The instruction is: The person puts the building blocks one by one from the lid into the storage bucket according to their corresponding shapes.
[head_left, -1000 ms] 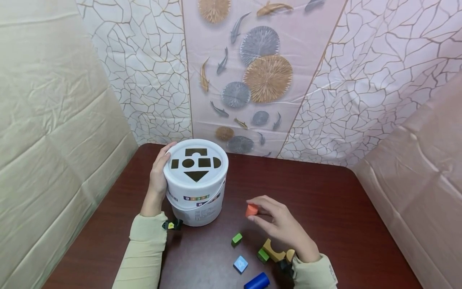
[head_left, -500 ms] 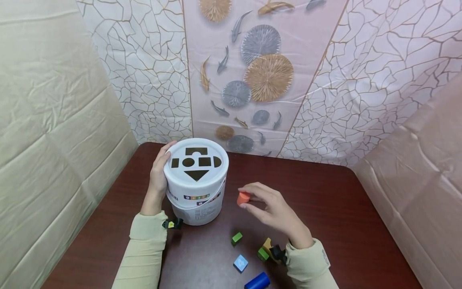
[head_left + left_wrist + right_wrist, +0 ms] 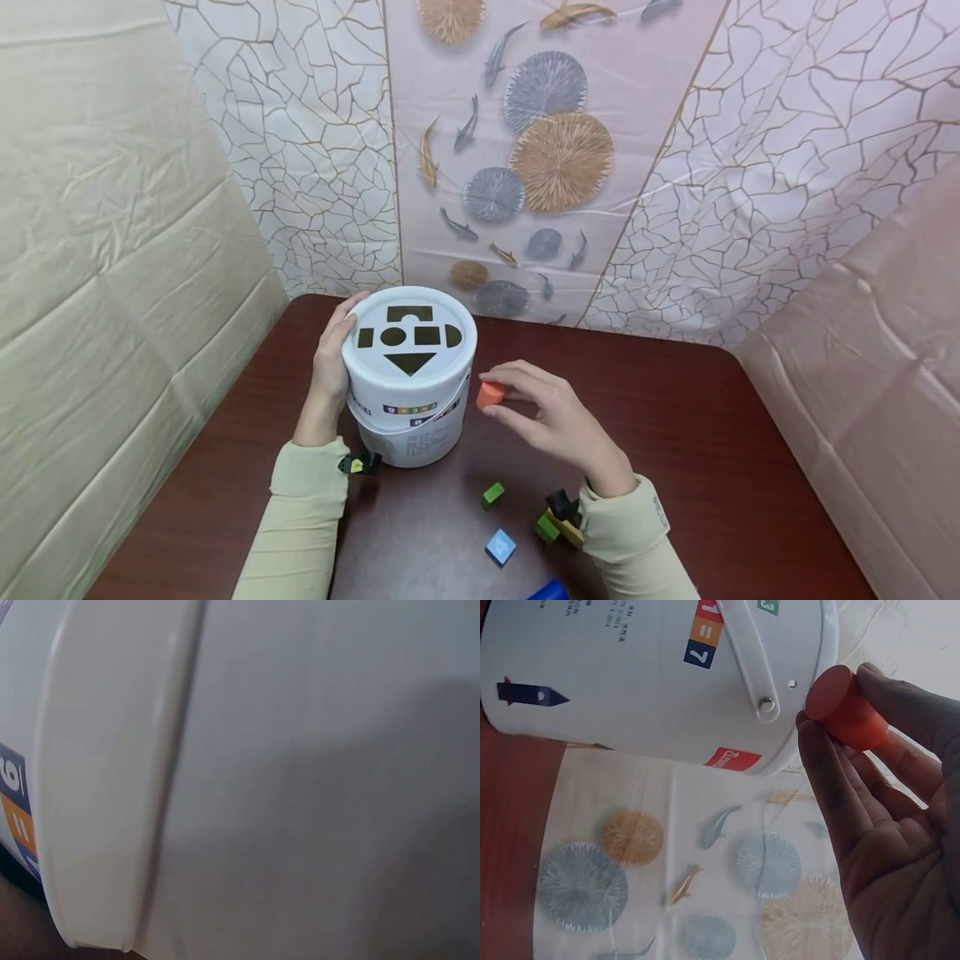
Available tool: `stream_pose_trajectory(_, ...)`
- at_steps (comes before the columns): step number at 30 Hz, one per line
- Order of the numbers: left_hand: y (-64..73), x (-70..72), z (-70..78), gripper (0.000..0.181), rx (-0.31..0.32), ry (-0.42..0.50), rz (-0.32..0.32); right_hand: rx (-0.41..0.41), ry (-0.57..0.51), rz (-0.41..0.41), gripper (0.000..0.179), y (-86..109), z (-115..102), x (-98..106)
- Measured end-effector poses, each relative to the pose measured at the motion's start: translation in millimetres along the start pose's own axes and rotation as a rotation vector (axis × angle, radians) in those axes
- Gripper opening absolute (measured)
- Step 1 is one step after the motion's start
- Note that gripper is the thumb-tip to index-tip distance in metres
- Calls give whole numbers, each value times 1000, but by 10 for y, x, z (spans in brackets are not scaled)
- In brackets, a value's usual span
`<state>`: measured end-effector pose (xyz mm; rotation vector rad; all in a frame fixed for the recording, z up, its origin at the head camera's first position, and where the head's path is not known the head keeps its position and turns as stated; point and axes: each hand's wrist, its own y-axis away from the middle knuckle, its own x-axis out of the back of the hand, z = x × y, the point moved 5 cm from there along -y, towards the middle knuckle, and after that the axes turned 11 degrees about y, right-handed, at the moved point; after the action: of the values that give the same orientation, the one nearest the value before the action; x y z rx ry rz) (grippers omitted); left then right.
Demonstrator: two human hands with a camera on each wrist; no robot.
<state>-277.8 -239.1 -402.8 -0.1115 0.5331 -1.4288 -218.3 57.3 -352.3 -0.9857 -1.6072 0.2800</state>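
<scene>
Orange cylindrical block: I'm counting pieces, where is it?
In the head view, the orange cylindrical block is pinched in the right hand, right of the white round bucket.

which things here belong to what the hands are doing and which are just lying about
In the job:
orange block, pinched by the right hand
bucket, held by the left hand

Lying by, perhaps for later:
green block
second green block
light blue block
dark blue block
yellow block, partly hidden

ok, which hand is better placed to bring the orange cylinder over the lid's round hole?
Right, I'd say: the right hand pinches the orange cylinder just right of the white bucket, while the left hand holds the bucket's left side.
</scene>
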Motion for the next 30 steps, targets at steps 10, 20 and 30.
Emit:
stream_pose_trajectory(10,-2,27,-1,48,-3,12,2,33,-90,29,36,-515,-87,-50)
stream_pose_trajectory(20,12,22,-5,47,27,26,-11,-148,-44,-111,35,-1131,161,-549)
stream_pose_trajectory(30,3,8,-10,47,30,47,-27,-292,102,-126,21,-1278,205,-774)
